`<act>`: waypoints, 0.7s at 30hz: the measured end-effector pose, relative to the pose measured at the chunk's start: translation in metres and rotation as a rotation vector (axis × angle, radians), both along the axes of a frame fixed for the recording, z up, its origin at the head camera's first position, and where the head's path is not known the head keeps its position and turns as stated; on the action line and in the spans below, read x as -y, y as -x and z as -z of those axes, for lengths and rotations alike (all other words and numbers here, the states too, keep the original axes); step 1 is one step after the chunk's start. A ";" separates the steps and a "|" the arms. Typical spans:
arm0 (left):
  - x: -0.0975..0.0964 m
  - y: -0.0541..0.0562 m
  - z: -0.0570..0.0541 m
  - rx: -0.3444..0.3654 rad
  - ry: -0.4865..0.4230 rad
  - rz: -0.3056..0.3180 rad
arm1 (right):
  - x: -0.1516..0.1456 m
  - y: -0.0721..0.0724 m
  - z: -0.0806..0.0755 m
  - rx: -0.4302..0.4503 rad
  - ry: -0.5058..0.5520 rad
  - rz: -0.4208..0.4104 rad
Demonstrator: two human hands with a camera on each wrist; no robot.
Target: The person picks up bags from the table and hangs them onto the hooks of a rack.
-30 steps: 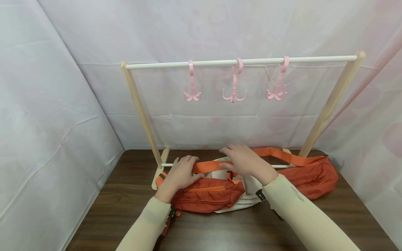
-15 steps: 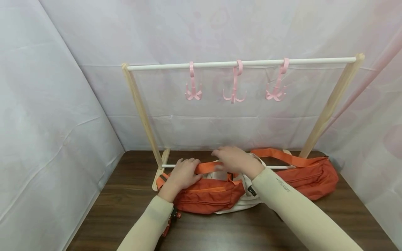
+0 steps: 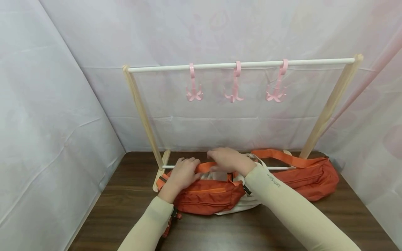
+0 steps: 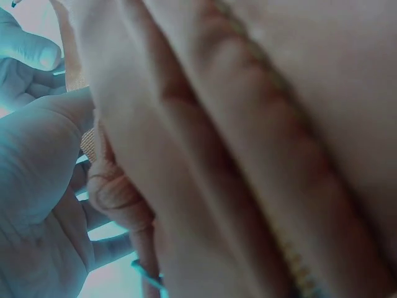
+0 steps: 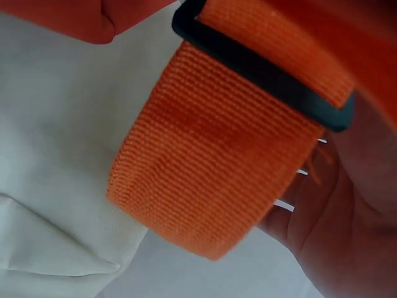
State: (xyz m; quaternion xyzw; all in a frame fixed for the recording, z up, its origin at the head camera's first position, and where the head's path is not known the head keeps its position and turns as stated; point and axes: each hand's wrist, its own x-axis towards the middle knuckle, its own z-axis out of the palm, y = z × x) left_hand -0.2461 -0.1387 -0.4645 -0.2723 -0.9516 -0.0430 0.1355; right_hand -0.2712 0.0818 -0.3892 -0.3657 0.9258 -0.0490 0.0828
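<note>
An orange waist bag (image 3: pixel 207 198) lies across a cream bag (image 3: pixel 233 207) near the middle of the table. My left hand (image 3: pixel 183 174) grips its upper left side, thumb in front and fingers over the far side. Its orange strap (image 3: pixel 203 167) runs from there toward my right hand (image 3: pixel 227 159), which reaches over the strap's right part with thumb and fingers spread apart. In the right wrist view, webbing with a black slider buckle (image 5: pixel 263 71) passes in front of the right palm. Orange cloth (image 4: pixel 186 155) fills most of the left wrist view.
A second orange bag (image 3: pixel 309 179) lies on the right, its strap looped leftward. Behind stands a wooden-legged rack with a white top bar (image 3: pixel 213 66), from which three pink hooks (image 3: pixel 194 92) hang. A red charm (image 3: pixel 167 228) dangles beside the left wrist. Pale curtains surround the table (image 3: pixel 106 209).
My right hand has moved left along the strap, toward my left hand. The cream bag's black buckle has shifted left too. My left hand stays nearly still.
</note>
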 end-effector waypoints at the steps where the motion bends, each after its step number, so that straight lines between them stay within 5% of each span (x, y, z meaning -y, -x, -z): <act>1: 0.000 0.000 -0.001 -0.013 -0.002 0.005 | 0.001 0.001 0.000 -0.002 0.001 0.000; 21: 0.001 -0.003 -0.022 -0.190 -0.043 0.041 | 0.008 -0.001 -0.005 -0.047 0.065 0.017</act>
